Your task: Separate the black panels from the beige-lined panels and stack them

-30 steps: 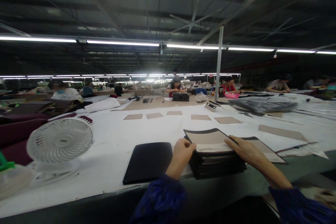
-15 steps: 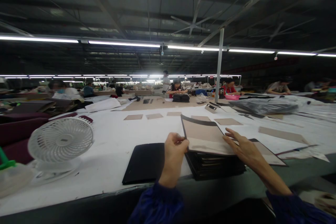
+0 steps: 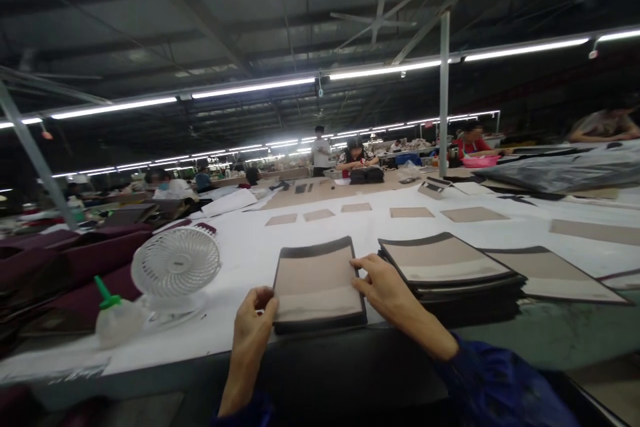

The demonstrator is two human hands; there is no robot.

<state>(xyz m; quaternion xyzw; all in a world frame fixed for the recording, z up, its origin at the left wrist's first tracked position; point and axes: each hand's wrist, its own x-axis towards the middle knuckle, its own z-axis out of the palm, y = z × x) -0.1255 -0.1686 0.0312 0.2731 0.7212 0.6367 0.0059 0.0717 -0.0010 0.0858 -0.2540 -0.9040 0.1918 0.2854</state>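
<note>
Our left hand [image 3: 253, 323] and right hand [image 3: 387, 287] | pinch the black-edged tan panel [image 3: 316, 283] by its two sides, likely to keep it straight | it lies left of our panel stack [image 3: 450, 270], put close, we think, for easy reach

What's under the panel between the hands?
Beneath the panel, a dark layer shows along the near edge. The panel covers the rest, so how many pieces lie there can't be told.

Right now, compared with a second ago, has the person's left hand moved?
Yes: judged against the white fan, the left hand has moved left, closer to it and away from the tall stack.
</note>
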